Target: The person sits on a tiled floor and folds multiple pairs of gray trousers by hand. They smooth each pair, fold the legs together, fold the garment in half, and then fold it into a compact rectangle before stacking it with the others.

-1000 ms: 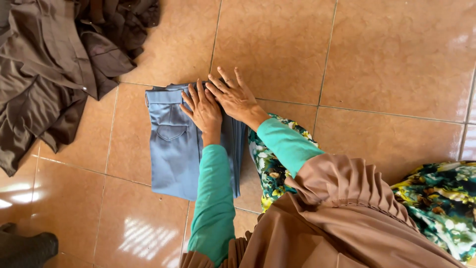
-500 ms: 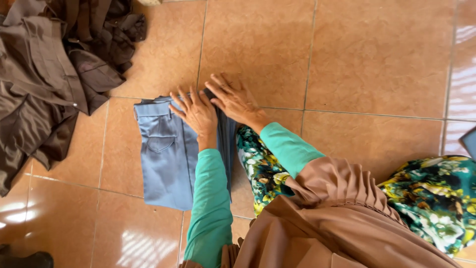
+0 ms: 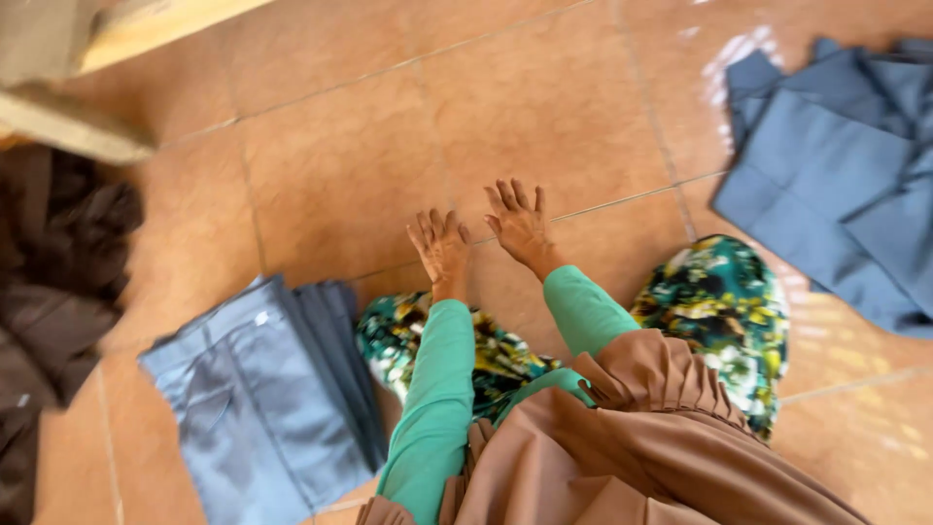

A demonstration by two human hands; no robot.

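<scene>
Hovering left hand (image 3: 442, 248), right hand (image 3: 520, 224), bare tiles (image 3: 340, 165)

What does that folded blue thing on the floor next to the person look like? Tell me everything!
The folded blue garment looks like trousers in smooth grey-blue woven cloth. It is folded into a flat, neat rectangle with stacked layers showing along its right edge, and a small pale tag near the top. It lies flat on the orange floor tiles, angled slightly, beside the person's knee. Neither the left hand nor the right hand touches it; both are open above bare tile.
</scene>
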